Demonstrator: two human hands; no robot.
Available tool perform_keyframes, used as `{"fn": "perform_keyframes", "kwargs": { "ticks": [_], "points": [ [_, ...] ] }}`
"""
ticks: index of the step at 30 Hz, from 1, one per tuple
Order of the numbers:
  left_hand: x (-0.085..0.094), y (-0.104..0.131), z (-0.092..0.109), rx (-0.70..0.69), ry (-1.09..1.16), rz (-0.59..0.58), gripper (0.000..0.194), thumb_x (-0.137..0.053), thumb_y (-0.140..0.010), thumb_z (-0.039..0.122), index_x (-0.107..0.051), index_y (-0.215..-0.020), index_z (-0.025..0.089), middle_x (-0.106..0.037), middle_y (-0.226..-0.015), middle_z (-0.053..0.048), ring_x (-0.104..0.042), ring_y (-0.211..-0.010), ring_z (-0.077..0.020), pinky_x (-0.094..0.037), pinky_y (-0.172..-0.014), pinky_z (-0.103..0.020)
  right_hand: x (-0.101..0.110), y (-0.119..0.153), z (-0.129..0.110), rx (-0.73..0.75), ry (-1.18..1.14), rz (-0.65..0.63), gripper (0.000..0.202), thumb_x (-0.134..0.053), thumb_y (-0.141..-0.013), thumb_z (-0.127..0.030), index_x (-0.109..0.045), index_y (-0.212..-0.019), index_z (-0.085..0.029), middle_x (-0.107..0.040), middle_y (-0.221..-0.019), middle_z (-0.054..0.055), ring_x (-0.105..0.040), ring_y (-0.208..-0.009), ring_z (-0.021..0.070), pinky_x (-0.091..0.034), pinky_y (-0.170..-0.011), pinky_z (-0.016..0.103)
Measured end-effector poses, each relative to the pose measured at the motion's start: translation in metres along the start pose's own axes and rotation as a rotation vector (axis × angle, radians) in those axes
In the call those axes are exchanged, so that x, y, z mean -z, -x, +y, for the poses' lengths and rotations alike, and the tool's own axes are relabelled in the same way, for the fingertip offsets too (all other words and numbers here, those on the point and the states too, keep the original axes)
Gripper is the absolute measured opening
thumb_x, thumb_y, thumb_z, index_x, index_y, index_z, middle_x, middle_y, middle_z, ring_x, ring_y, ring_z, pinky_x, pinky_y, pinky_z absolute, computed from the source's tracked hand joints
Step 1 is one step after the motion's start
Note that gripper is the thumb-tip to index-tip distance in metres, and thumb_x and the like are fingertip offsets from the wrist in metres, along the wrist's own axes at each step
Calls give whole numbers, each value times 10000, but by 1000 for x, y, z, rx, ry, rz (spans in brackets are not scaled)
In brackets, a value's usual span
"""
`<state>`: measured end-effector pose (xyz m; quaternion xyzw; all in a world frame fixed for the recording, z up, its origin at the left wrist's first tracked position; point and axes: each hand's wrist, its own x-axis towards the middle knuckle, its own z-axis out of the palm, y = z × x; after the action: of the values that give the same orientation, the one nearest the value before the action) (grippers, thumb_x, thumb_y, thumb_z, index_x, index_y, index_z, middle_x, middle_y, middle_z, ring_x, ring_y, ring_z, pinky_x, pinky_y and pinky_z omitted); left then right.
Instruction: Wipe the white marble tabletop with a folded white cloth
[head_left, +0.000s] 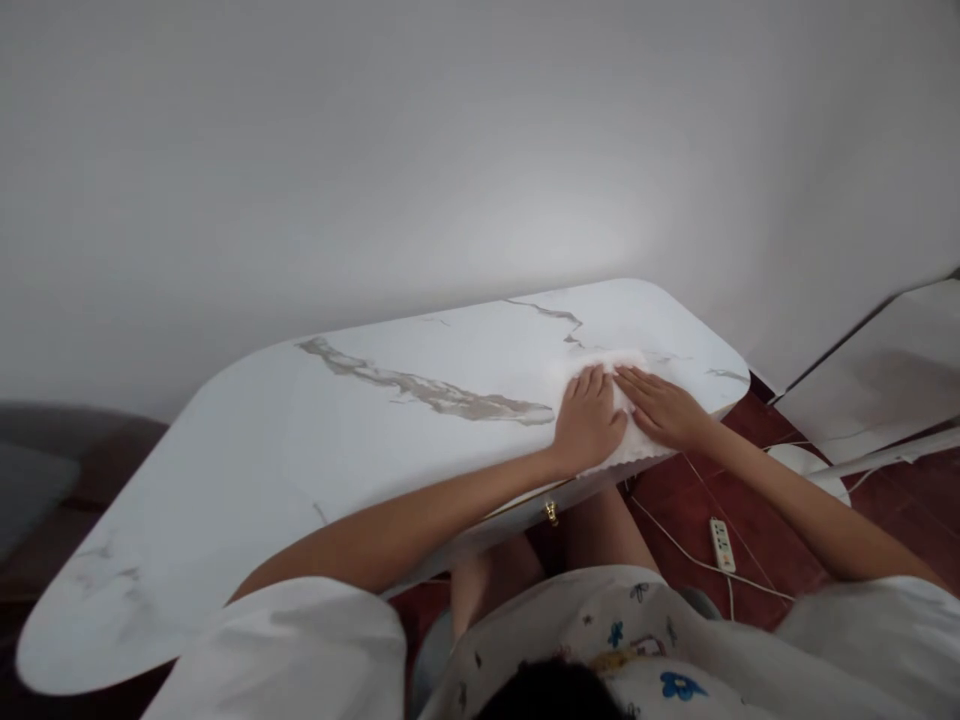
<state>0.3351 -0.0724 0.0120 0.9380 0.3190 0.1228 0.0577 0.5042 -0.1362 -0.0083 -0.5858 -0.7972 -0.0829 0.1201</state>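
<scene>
A thin white cloth (pixel 636 449) lies on the right part of a white table (pixel 247 450) with grey-brown marble veins. My left hand (pixel 590 420) rests flat on the cloth's left side, fingers stretched out. Beside it, my right hand (pixel 661 406) lies flat across the cloth, its fingertips close to those of my left hand. Neither hand grips anything. The cloth's lower edge reaches the front edge of the table, and part of it is hidden under my hands.
A small gold knob (pixel 551 513) sticks out below the table's front edge. On the red floor (pixel 757 490) at the right are a power strip (pixel 721 545), several cables and a round white object (pixel 806 470). A pale wall (pixel 375 150) stands behind the table.
</scene>
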Motion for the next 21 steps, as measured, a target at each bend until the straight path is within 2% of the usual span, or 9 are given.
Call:
{"fn": "perform_keyframes", "kwargs": {
  "ticks": [2, 4, 7, 10, 14, 17, 21],
  "points": [
    [-3, 0, 19, -2, 44, -18, 577, -417, -874, 286, -374, -1387, 26, -329, -1502, -172, -253, -1410, -272, -215, -1153, -409, 6, 19, 9, -10, 7, -20, 582, -320, -928, -257, -219, -1496, -181, -307, -1522, 89, -259, -1404, 210, -322, -1120, 457],
    [-9, -13, 35, -10, 78, -10, 576, -408, -872, 282, -377, -1385, 23, -336, -1499, -171, -256, -1409, -266, -215, -1154, -403, 10, 31, 27, -39, 20, -36, 591, -323, -923, -244, -201, -1501, -219, -311, -1522, 75, -290, -1393, 216, -331, -1111, 472],
    [-22, -46, 51, -6, 101, 43, 565, -377, -886, 276, -376, -1379, 0, -364, -1480, -183, -282, -1397, -256, -216, -1150, -385, 12, 35, 61, -91, 36, -45, 582, -320, -923, -243, -218, -1496, -240, -319, -1518, 72, -320, -1380, 236, -342, -1093, 503],
    [-35, -83, 51, -2, 90, 110, 533, -358, -898, 264, -400, -1360, 1, -403, -1452, -194, -323, -1371, -252, -241, -1131, -386, 7, 21, 93, -122, 47, -41, 555, -303, -931, -264, -263, -1482, -212, -341, -1507, 90, -326, -1377, 243, -340, -1090, 505],
    [-42, -126, 23, -47, 23, 197, 481, -352, -906, 247, -464, -1307, 6, -474, -1390, -196, -390, -1312, -260, -275, -1094, -381, -8, -21, 123, -126, 53, -38, 542, -269, -935, -286, -325, -1452, -132, -334, -1505, 124, -306, -1387, 225, -308, -1117, 457],
    [-41, -150, -11, -75, -38, 220, 444, -357, -910, 241, -506, -1263, 17, -516, -1341, -181, -431, -1260, -264, -300, -1065, -377, -22, -63, 136, -156, 51, -42, 553, -252, -931, -292, -348, -1435, -86, -341, -1501, 135, -295, -1391, 219, -289, -1131, 429],
    [-39, -179, -59, -41, -76, 217, 433, -380, -906, 239, -505, -1259, 22, -508, -1349, -181, -422, -1266, -262, -292, -1065, -376, -41, -121, 147, -130, 17, -22, 552, -235, -939, -318, -359, -1434, -107, -353, -1502, 102, -288, -1393, 185, -268, -1146, 389]
  ]
}}
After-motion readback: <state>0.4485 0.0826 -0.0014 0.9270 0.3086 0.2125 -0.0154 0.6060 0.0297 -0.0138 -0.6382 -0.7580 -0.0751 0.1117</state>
